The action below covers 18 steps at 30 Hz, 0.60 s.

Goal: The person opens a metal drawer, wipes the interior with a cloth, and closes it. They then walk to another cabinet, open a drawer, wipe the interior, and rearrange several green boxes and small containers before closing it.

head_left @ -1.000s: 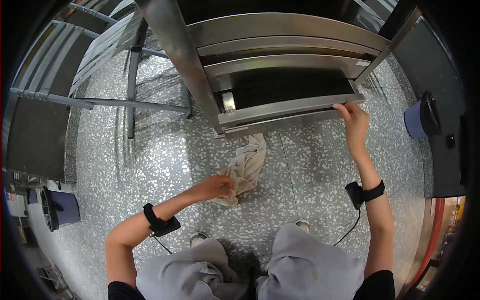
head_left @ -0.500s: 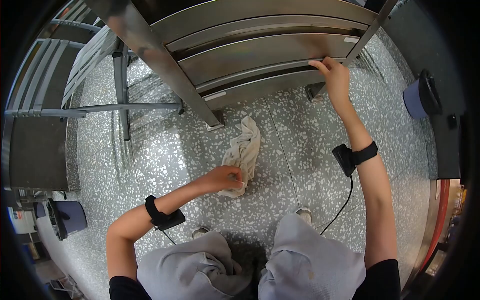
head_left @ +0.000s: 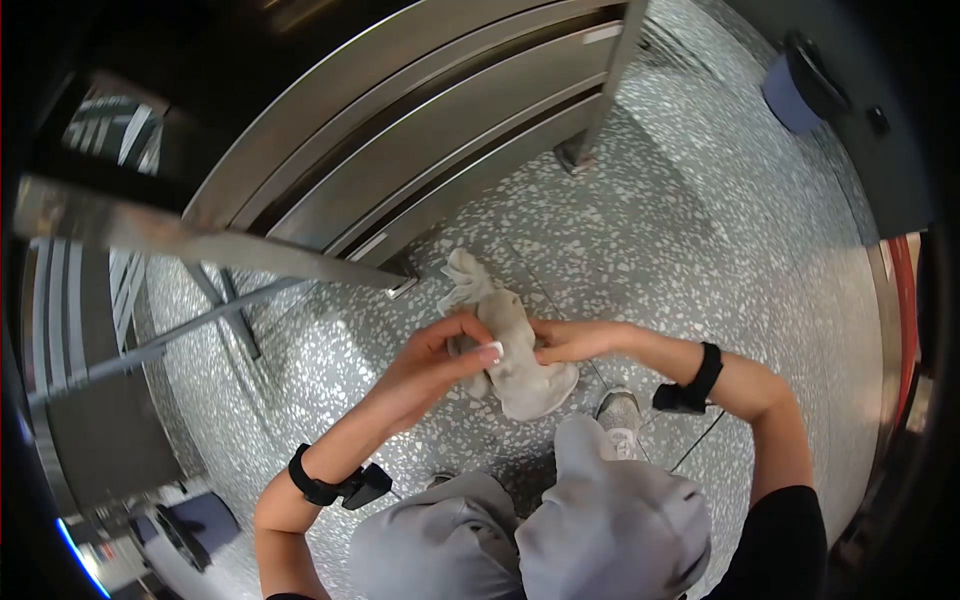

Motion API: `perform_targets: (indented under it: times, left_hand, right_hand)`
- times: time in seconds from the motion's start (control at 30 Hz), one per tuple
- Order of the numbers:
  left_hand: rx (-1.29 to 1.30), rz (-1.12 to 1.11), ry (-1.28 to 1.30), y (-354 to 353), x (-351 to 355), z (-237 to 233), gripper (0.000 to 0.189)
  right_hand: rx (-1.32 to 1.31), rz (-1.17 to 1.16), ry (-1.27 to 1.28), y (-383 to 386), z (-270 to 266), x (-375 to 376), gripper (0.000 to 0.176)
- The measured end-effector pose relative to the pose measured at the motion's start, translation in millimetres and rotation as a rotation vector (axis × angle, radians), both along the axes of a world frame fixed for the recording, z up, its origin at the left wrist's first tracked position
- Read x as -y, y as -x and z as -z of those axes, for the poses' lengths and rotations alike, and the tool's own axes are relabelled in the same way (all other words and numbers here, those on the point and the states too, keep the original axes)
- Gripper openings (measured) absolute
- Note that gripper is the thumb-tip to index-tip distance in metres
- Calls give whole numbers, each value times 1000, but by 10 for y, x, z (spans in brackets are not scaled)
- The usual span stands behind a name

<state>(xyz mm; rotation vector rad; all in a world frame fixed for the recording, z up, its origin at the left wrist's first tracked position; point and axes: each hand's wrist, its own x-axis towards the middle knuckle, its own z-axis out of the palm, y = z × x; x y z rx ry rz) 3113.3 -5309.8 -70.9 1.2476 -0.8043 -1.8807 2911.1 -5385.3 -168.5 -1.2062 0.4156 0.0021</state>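
Note:
A crumpled, off-white rag [head_left: 527, 375] is bunched up low over the speckled floor, in front of my shoes. My left hand [head_left: 425, 365] pinches its left side, fingers curled and thumb over the cloth. At that thumb's tip is a small white patch, too small to make out. From the other side, my right hand [head_left: 578, 341] grips the rag's right edge, its thumb showing and some fingers hidden behind the cloth. The rag's far end [head_left: 466, 280] trails toward a metal leg of the steel frame.
A steel frame with slatted panels [head_left: 450, 140] stands ahead, its foot [head_left: 402, 285] close to the rag. Grey metal racking [head_left: 165, 345] is at the left. One purple bin [head_left: 792, 95] stands far right, another [head_left: 205, 525] lower left. Black straps with small boxes circle both forearms.
My right hand has left the steel panel and come down to the rag. The rag is now gathered between both hands. The view has turned and shifted.

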Motion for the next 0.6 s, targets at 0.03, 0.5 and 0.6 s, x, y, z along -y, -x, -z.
perform_targets:
  times: [0.03, 0.5, 0.6]
  left_hand:
    - [125, 72, 91, -7, 114, 57, 11]
    - [230, 415, -65, 950, 956, -737, 8]
    - [286, 397, -43, 1192, 941, -1206, 7]
  right_hand:
    - [34, 72, -172, 24, -66, -54, 75]
    - [-340, 687, -220, 1753, -1340, -218, 45]
    - [-647, 588, 188, 2162, -1597, -529, 43]
